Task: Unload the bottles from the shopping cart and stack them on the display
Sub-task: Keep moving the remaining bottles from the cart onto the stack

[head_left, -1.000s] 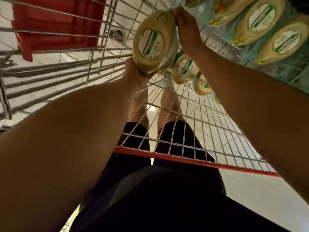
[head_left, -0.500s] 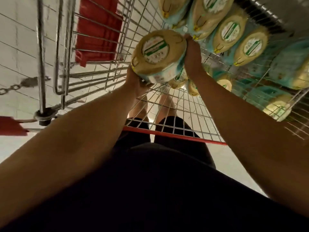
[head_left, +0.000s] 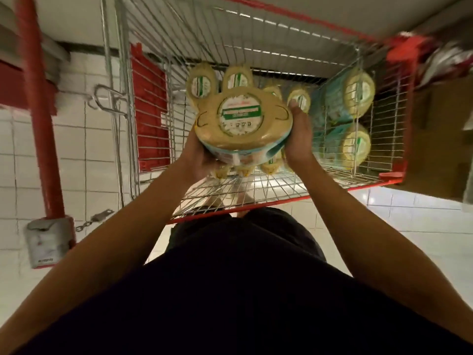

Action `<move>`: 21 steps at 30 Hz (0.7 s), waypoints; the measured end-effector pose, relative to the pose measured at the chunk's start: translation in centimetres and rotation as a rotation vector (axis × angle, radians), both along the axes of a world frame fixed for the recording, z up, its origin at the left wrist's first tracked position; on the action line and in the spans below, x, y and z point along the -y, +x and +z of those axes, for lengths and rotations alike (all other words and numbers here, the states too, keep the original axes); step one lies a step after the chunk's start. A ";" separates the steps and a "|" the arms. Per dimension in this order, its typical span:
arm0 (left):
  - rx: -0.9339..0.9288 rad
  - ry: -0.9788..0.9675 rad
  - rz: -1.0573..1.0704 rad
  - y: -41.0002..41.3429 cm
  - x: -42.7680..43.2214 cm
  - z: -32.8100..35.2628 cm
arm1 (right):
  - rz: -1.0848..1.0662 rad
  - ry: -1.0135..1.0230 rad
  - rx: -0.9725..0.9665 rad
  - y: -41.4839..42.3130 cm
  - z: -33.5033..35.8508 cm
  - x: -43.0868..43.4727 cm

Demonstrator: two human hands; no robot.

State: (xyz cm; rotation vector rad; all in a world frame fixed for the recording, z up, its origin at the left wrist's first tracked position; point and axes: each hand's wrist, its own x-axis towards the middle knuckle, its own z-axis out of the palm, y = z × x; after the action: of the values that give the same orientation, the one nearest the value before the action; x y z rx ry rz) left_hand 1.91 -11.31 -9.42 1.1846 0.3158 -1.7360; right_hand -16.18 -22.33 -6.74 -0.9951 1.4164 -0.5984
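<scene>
I hold one bottle [head_left: 243, 121] above the shopping cart [head_left: 256, 203], its tan lid with a green and white label facing me. My left hand [head_left: 198, 160] grips it from below on the left side. My right hand [head_left: 299, 134] presses its right side. Several more bottles lie in the cart: two [head_left: 202, 84] behind the held one, two [head_left: 358, 92] against the right wall, and others partly hidden under my hands. The display is not in view.
The cart's red handle bar [head_left: 38, 111] and coin lock [head_left: 47, 242] are at the left, a red child-seat flap [head_left: 149, 111] inside. A cardboard box [head_left: 440, 139] stands to the right. White tiled floor surrounds the cart.
My view has swung up and back, so the whole cart basket shows. Both hands have lifted the bottle higher and closer to me, clear of the other bottles.
</scene>
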 end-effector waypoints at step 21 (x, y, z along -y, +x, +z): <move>0.157 -0.113 -0.510 -26.3 5.0 11.4 | -0.685 -0.152 0.114 -29.0 9.6 -6.9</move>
State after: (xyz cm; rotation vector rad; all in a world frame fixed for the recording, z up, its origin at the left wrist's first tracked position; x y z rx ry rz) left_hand -24.43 -16.26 2.00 1.3883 -0.1968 -2.0425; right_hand -45.13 -15.41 2.91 -0.5573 1.6204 -1.2569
